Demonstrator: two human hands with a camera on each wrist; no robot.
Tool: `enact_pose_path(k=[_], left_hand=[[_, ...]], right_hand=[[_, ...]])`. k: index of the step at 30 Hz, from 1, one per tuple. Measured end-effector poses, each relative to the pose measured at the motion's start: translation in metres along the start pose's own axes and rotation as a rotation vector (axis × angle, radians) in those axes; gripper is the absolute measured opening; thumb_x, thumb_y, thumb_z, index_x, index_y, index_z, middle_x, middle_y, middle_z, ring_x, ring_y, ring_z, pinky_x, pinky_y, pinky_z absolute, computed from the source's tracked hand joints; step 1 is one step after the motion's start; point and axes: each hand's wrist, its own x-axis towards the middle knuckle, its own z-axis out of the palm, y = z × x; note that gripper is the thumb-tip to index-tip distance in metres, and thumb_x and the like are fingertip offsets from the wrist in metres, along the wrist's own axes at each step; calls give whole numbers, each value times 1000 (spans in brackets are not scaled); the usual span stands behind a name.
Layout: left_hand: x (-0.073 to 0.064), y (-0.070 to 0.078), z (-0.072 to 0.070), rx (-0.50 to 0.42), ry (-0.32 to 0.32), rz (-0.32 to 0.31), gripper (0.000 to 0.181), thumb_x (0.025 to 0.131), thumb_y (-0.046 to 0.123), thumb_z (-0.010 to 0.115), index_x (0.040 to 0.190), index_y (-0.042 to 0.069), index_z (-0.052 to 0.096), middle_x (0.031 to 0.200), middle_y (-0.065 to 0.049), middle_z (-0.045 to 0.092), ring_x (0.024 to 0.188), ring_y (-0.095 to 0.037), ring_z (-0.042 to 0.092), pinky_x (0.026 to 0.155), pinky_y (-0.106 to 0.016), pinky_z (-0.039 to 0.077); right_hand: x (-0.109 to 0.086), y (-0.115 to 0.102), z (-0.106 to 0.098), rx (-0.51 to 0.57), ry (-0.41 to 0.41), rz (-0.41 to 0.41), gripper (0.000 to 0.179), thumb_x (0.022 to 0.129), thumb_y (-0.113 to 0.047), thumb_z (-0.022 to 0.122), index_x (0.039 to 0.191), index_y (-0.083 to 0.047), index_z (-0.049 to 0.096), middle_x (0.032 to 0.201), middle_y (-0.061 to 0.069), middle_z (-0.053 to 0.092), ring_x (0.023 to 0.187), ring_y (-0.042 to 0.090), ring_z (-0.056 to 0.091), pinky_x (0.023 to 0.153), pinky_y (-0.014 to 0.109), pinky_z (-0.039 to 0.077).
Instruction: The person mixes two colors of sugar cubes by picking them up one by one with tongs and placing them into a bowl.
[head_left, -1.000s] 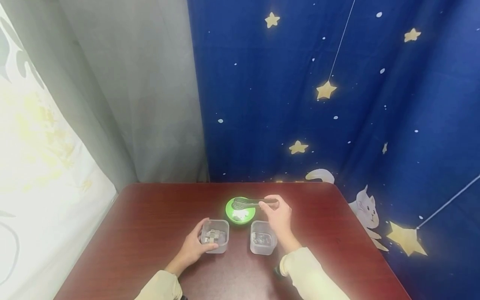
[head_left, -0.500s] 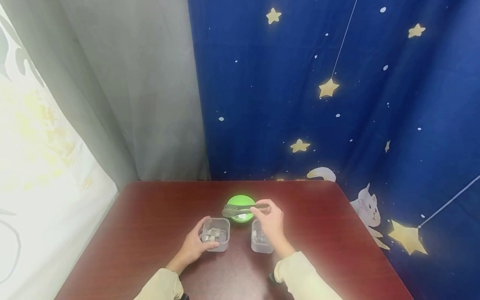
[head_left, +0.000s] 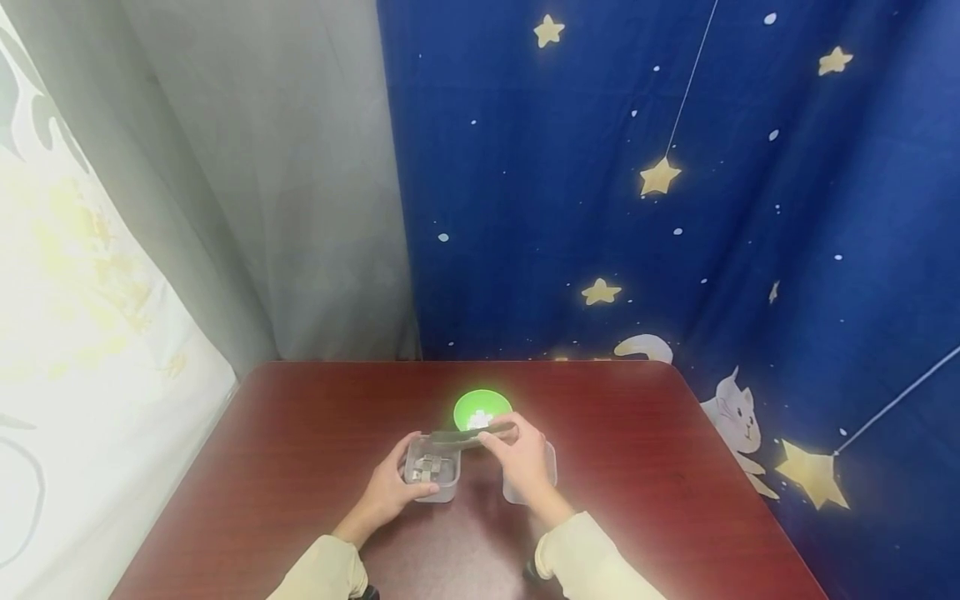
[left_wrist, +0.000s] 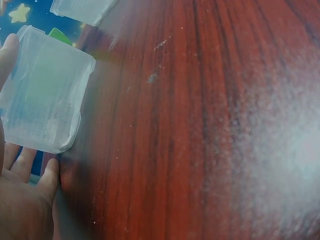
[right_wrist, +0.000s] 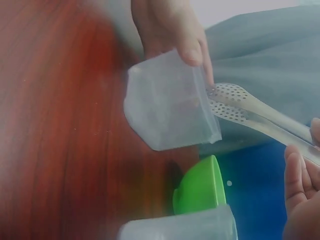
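Left hand (head_left: 390, 490) grips a translucent tub (head_left: 450, 490) of pale pieces (head_left: 430, 467); right hand (head_left: 521, 458) pinches tongs (right_wrist: 262, 111) at its mouth. Beyond, a green bowl (head_left: 463, 407) holds white bits (head_left: 480, 419). Only the right wrist view shows perforated tips (right_wrist: 230, 95).

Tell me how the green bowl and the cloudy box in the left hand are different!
Color: the green bowl is bright, while the cloudy box is pale.
Shape: the green bowl has a round rim; the cloudy box has a squarish one.
Holding: the left hand grips the cloudy box, but no hand grips the green bowl.
Both are open on top.
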Motion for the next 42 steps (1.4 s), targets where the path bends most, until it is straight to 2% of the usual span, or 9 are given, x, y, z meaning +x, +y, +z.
enact_pose_path(k=[6,9,15,19,24,31,38,42], left_hand=[[0,-1,-1,7,-8,11,100,64,23,92,147,10,39,133,-12,56,111,-27,59,90,-42,50],[-1,1,-1,19,-5,17,99,64,23,92,147,10,39,132,-11,56,114,-27,58,93,-44,48],[-3,3,3,16,29,28,97,64,11,91,146,5,40,130,-17,57,115,-36,56,95,-54,44],[-3,1,2,26,13,29,97,65,18,91,147,8,39,132,-13,57,118,-31,55,98,-51,43],[-2,-2,0,19,-4,31,97,65,24,91,147,13,40,132,-10,57,117,-27,56,97,-47,45],[-1,-4,2,-9,9,51,97,64,14,91,146,7,40,130,-15,58,115,-33,57,97,-53,43],[-2,-2,0,21,-8,42,96,67,25,91,147,12,39,132,-10,57,117,-27,56,98,-48,44],[-2,-2,-2,11,-17,44,97,66,29,91,147,13,39,132,-9,57,118,-27,56,98,-48,44]], right_hand=[[-4,7,14,145,-112,-103,21,78,-16,82,94,-11,70,76,-1,70,71,12,68,63,28,54],[-5,11,19,138,-143,-117,20,78,-15,81,93,-11,69,76,-4,69,70,11,67,61,27,53],[-9,12,24,119,-214,-148,21,78,-15,80,95,-9,68,77,-1,69,70,12,67,60,28,54],[-10,12,26,128,-246,-166,22,78,-13,81,95,-8,67,80,1,70,71,12,67,61,27,54],[-10,11,28,100,-257,-172,22,78,-13,80,95,-8,68,78,-2,70,70,9,67,63,26,54],[-12,12,29,65,-260,-187,19,79,-14,80,93,-12,68,77,-5,69,68,7,66,63,26,52],[-11,15,31,84,-252,-200,18,78,-13,80,92,-11,68,78,-4,69,68,8,66,60,25,53],[-12,15,30,98,-242,-175,18,79,-13,80,92,-12,68,81,-1,71,71,10,67,61,26,54]])
